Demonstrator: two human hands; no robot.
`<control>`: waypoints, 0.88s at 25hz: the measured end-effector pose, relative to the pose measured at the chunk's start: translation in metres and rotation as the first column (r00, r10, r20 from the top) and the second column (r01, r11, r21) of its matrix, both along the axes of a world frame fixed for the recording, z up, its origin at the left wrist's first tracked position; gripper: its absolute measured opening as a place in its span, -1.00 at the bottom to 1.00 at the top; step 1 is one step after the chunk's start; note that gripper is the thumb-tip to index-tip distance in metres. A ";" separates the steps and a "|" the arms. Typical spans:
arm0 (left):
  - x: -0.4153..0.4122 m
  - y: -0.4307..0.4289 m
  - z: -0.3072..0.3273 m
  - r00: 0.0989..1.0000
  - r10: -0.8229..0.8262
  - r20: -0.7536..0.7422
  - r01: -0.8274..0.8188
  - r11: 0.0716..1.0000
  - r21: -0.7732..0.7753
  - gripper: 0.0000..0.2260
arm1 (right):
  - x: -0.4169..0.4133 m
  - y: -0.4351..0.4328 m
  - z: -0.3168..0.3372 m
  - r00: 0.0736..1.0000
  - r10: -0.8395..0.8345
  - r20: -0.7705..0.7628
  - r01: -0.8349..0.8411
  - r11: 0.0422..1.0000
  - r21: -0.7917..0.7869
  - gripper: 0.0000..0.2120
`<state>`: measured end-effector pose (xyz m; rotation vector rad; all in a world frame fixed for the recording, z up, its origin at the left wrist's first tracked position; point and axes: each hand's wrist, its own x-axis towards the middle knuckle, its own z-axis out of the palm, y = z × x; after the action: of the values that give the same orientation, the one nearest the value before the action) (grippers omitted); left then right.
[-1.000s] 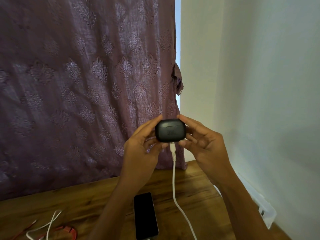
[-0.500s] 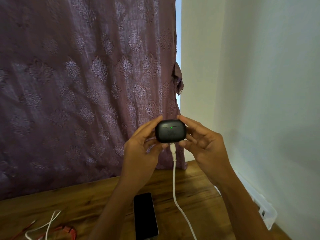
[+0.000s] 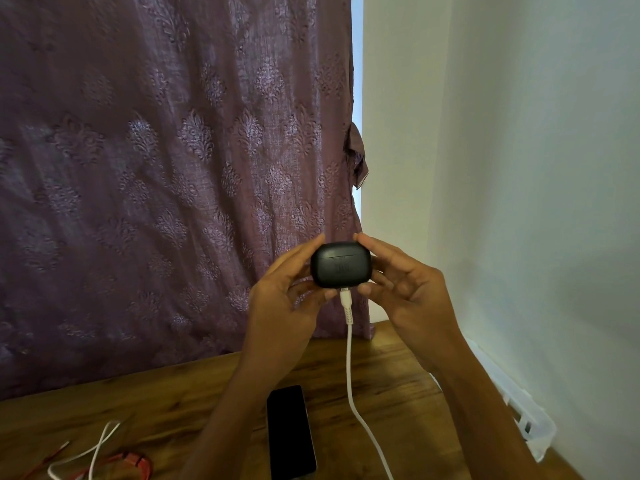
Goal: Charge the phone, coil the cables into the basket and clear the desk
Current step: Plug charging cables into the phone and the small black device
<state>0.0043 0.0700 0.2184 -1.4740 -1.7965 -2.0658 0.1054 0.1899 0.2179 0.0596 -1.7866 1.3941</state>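
A phone [image 3: 291,433], screen dark, lies flat on the desk [image 3: 156,410]. Beside it, a white cable [image 3: 349,375] rises into a black earbud case [image 3: 341,265].

Dim room; daylight slips past the curtain [image 3: 173,168] edge, wall [image 3: 536,168] softly shaded, edges bowed, mild softness.

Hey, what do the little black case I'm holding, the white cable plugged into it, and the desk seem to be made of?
Case: probably matte plastic; dull black shell, no glare, faint moulded logo.
Cable: smooth white rubbery-looking sheath, hanging in a soft curve, ribbed near the plug.
Desk: wood or wood-look laminate, brown grain with slight sheen; cannot tell which.
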 end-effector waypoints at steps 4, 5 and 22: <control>0.000 0.001 -0.001 1.000 -0.006 0.008 0.006 1.000 -0.016 -0.40 | -0.001 0.002 -0.003 1.000 -0.008 0.002 0.008 1.000 -0.004 -0.47; -0.001 0.001 -0.002 1.000 -0.006 0.010 0.007 1.000 -0.018 -0.41 | -0.001 0.002 -0.004 1.000 -0.011 0.006 0.011 1.000 -0.002 -0.48; -0.029 0.029 -0.098 0.986 0.113 0.122 -0.078 0.962 -0.260 -0.44 | -0.022 0.025 -0.085 0.936 -0.078 0.344 0.101 0.994 -0.049 -0.48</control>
<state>-0.0250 0.0989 0.1207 -1.2915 -2.2108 -1.9952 0.0834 0.2148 0.1333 -0.3150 -1.9937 1.4630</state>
